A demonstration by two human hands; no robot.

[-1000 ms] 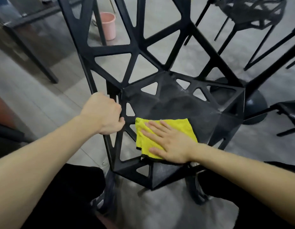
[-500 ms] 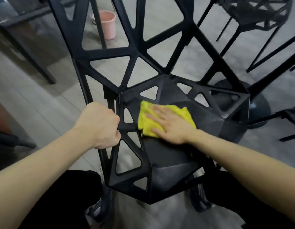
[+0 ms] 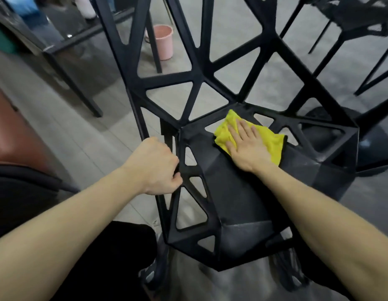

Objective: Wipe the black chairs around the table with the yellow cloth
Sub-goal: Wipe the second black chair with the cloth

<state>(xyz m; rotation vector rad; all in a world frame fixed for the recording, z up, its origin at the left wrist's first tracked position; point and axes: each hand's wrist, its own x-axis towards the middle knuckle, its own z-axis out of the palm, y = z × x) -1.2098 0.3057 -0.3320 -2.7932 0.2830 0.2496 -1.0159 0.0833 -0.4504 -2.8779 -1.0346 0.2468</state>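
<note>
A black lattice chair (image 3: 236, 205) with triangular cut-outs fills the middle of the view, its tall back rising toward the top. On the far part of its seat lies the folded yellow cloth (image 3: 269, 137). My right hand (image 3: 247, 146) presses flat on the cloth with straight fingers. My left hand (image 3: 156, 166) grips the left edge of the chair frame, fingers curled round a strut.
A pink bucket (image 3: 163, 41) stands on the grey floor behind the chair back. A dark glass table (image 3: 58, 38) is at the upper left. Another black chair (image 3: 358, 16) stands at the upper right, a round black base (image 3: 375, 146) at the right, and a brown seat (image 3: 12, 131) at the left.
My right hand has slid the yellow cloth from the seat's near edge across to its far side. My left hand kept its grip on the chair frame.
</note>
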